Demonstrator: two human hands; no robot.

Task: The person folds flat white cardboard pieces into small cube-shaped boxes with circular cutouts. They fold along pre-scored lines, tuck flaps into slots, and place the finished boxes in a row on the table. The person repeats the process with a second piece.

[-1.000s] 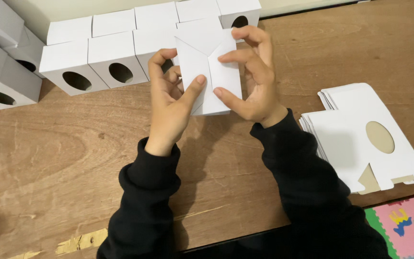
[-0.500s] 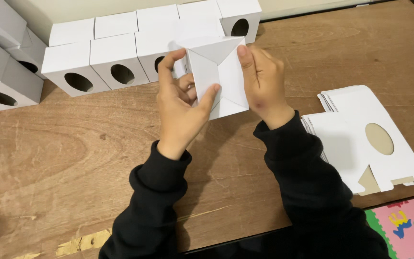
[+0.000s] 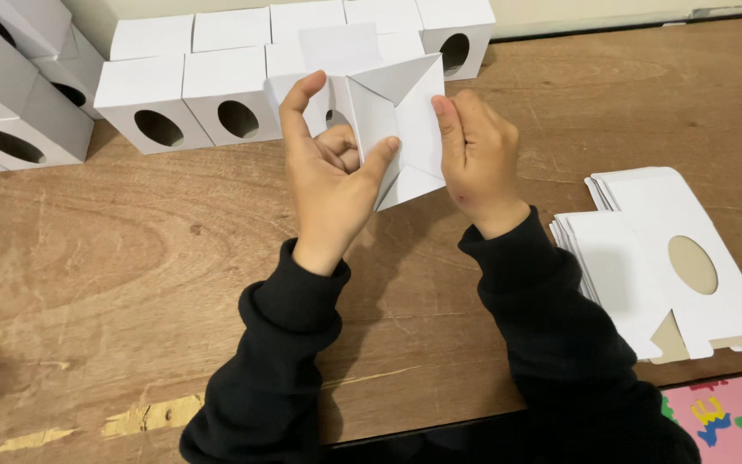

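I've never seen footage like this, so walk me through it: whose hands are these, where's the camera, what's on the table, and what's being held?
The camera sits on a person's head, looking down at their own two bare hands in black sleeves. The left hand and right hand together hold a half-folded white box above a wooden table. Behind it stand finished boxes with oval holes. On the right lies a stack of flat blanks. A colourful foam mat shows at the bottom corner.

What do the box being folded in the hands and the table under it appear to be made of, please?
The half-folded box looks like thin white matte cardboard: it holds sharp creases and flat flaps. The table looks like wood or plywood with a dull finish: visible grain rings and a chipped pale patch near the front edge.
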